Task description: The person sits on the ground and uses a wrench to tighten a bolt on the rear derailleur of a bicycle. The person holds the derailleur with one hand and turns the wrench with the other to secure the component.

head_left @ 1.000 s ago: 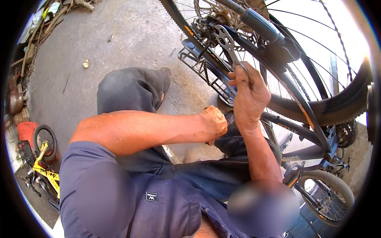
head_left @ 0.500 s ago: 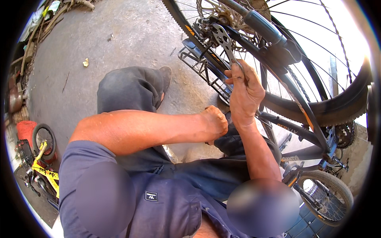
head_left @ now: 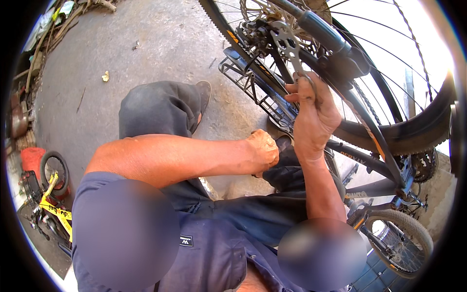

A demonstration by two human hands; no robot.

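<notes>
Holding flat metal wrench (head_left: 287, 46) in your right hand (head_left: 311, 119), fingers wrapped tight, head at bike wheel hub (head_left: 258, 29). Left hand (head_left: 262, 148) curled shut on knee. Wrench may slip; knuckles could hit spokes.

Our right hand (head_left: 311, 121) has lifted a little and tipped toward the hub since a second ago. The flat multi-hole wrench (head_left: 288, 46) it grips has swung with it, head now closer to the rear wheel's cassette (head_left: 253, 31). Fingers have closed tighter around the wrench's lower end.
</notes>
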